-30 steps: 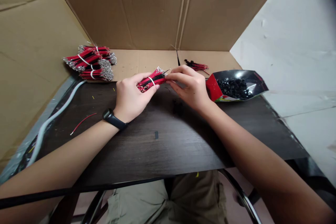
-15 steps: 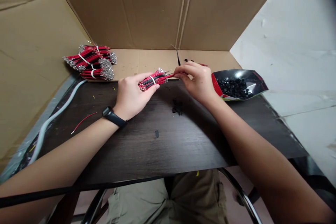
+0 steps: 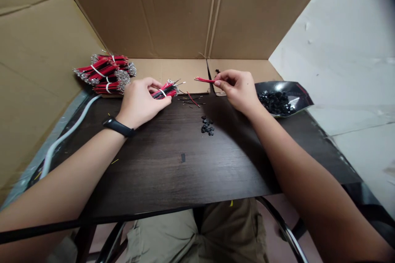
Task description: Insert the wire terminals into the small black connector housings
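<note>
My left hand [image 3: 138,100] is closed round a bundle of red and black wires [image 3: 166,90] with a white tie and silvery tips. To its right, my right hand [image 3: 239,90] pinches a few red wires [image 3: 206,80], which point left toward the bundle and are apart from it. Several loose red and dark wires [image 3: 193,99] lie on the table between the hands. Below them sits a small pile of black pieces [image 3: 207,126].
More tied wire bundles [image 3: 105,74] are heaped at the back left. An open container of black pieces [image 3: 277,100] stands right of my right hand. Cardboard [image 3: 173,12] rises behind the dark table [image 3: 160,172]. A pale cable [image 3: 70,125] runs along the left edge.
My left hand has moved left with the bundle. The red wires in my right hand have come away from the bundle. Loose wires now show on the table between the hands.
</note>
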### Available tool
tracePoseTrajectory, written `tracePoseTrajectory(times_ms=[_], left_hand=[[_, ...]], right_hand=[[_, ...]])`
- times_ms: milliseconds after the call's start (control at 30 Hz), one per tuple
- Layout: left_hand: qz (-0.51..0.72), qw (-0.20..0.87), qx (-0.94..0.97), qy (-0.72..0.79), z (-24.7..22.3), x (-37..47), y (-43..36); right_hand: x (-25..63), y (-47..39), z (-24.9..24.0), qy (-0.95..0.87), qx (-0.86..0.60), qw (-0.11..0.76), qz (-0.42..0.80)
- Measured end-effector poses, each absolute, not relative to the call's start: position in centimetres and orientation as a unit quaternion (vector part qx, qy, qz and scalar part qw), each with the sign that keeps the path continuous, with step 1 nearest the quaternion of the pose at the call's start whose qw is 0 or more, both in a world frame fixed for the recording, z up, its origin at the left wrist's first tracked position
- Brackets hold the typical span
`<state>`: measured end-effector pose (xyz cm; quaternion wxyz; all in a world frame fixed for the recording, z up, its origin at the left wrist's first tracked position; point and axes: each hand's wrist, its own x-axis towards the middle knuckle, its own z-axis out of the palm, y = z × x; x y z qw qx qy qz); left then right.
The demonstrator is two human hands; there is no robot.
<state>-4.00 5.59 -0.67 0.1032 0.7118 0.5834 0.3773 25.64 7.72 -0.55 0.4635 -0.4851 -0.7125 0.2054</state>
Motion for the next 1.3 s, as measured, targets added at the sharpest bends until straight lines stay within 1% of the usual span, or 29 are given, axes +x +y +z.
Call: tracePoseTrajectory(times_ms=[233,367,500,633,733,867,967,1100,1167,1300], left_hand=[[0.269,0.082,0.744,0.606,-0.3,-6.2,6.9],[0.179,0.022,0.77,0.612,0.2,-7.0,6.7],[0.105,-0.04,0.766,0.633,1.1,-7.4,6.0],[0.111,-0.11,0.781,0.605,2.1,-6.0,4.7],[0.183,-0.153,0.815,0.528,1.8,-3.8,3.9],[0.155,-0.094,0.905,0.384,-0.1,-1.1,4.3],[0.128,-0.109,0.92,0.355,-1.4,0.2,5.8],[0.08,-0.154,0.924,0.341,-1.6,1.1,7.8],[0.075,-0.14,0.929,0.333,-1.3,1.4,8.4],[0.077,-0.102,0.934,0.334,-0.8,1.6,8.9]], right_hand=[[25.8,8.2,-1.4,-0.718,-0.494,0.436,0.225],[25.7,8.2,-1.4,-0.71,-0.52,0.417,0.227],[25.5,7.9,-1.2,-0.718,-0.549,0.377,0.2],[25.5,7.9,-1.2,-0.717,-0.556,0.371,0.198],[25.8,8.1,-1.4,-0.701,-0.555,0.389,0.222],[26.1,8.3,-1.8,-0.654,-0.54,0.392,0.358],[26.3,8.5,-2.1,-0.611,-0.536,0.407,0.418],[26.8,8.9,-2.2,-0.583,-0.541,0.427,0.43],[27.0,9.0,-2.1,-0.575,-0.551,0.43,0.425],[27.2,8.9,-1.5,-0.577,-0.583,0.429,0.378]])
